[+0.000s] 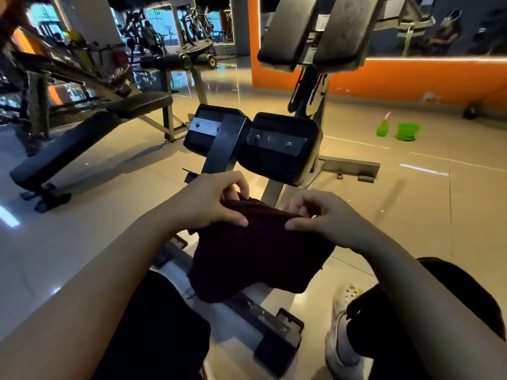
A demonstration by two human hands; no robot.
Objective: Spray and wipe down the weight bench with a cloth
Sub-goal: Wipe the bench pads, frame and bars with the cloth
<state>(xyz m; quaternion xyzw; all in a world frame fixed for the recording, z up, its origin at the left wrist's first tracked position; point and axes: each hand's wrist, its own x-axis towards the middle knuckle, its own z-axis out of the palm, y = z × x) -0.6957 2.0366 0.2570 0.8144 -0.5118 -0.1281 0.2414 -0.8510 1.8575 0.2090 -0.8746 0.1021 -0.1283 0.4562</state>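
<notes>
A dark maroon cloth (pixel 258 259) hangs in front of me, folded over along its top edge. My left hand (pixel 211 201) pinches that top edge at the left, thumb in front and fingers curled behind. My right hand (pixel 321 215) pinches the same edge at the right. Just beyond the cloth stands the bench machine, with two black pads (pixel 279 149) seen from their bolted undersides and two more black pads (pixel 315 28) raised higher at the back. A green spray bottle (pixel 383 126) stands on the floor far to the right, well away from both hands.
A green bucket (pixel 408 131) sits beside the spray bottle. A black incline bench (pixel 68 149) stands at the left. The machine's metal base frame (pixel 274 325) runs between my knees, and my white shoe (pixel 340 333) is at the lower right. An orange wall (pixel 411 78) lies behind.
</notes>
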